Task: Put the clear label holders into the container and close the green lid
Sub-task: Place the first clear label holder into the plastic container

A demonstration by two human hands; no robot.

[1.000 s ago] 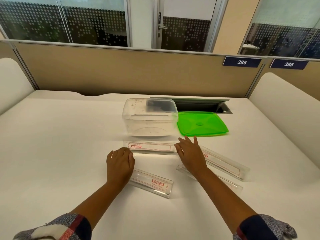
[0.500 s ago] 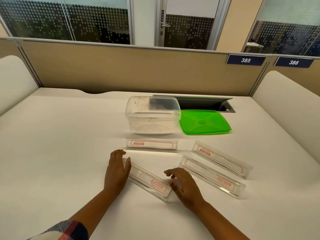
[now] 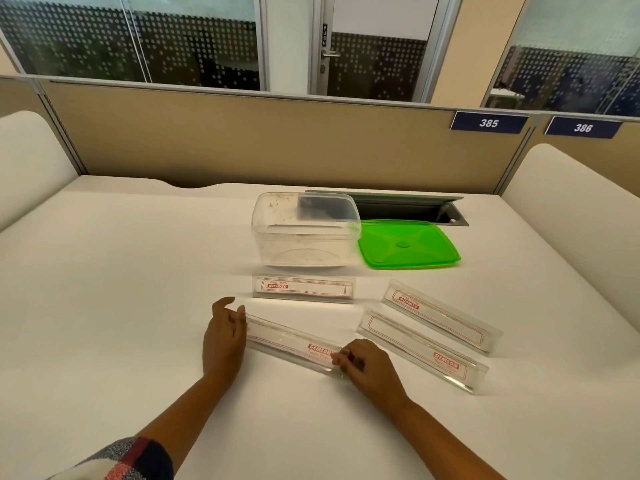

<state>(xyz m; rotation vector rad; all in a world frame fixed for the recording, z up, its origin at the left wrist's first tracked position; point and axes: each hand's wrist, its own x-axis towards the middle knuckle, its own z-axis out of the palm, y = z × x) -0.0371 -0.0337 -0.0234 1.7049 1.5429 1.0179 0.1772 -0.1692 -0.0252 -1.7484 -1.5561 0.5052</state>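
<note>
Head view: left hand point(image 3: 223, 336) spread against one end of the nearest label holder point(image 3: 291, 344); right hand point(image 3: 367, 367) pinching its other end on the desk point(image 3: 121, 271).

We cannot tell whether the right hand point(image 3: 369, 367) actually grips the nearest label holder point(image 3: 294, 344), whose right end its fingers cover (the small print under "GEMSON" stays illegible), and both forearms run off the bottom edge.

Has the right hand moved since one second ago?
Yes. The right hand has pulled back from just in front of the container, toward the person, and now touches the right end of the nearest label holder.
</note>
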